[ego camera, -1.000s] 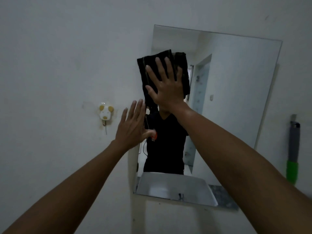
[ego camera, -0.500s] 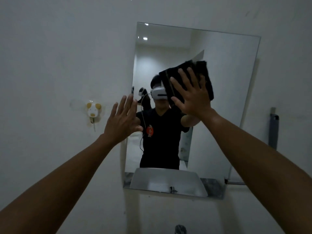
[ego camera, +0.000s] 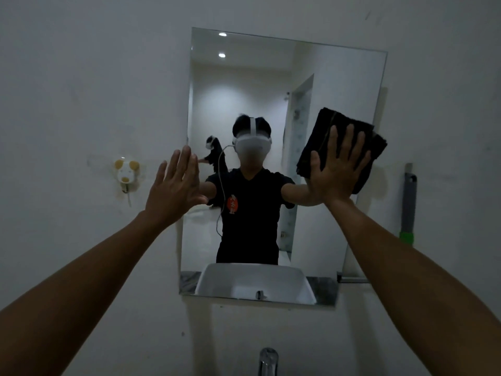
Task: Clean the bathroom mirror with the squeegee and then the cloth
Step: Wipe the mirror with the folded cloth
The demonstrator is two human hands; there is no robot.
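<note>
My right hand [ego camera: 339, 169] lies flat over the middle of the black cloth [ego camera: 349, 134], so I cannot see that part or how it is folded beneath my palm. The cloth hides a patch of the mirror [ego camera: 339, 85] at its right edge. My right forearm covers the mirror's lower right corner. The tap [ego camera: 267, 360] is cut off by the bottom edge. My left hand [ego camera: 173, 191] overlaps the mirror's left edge.

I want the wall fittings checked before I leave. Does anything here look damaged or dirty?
Only the animal-shaped hook left of the mirror: the wall around it looks stained, with a brownish mark beneath. The mirror looks uncracked.
</note>
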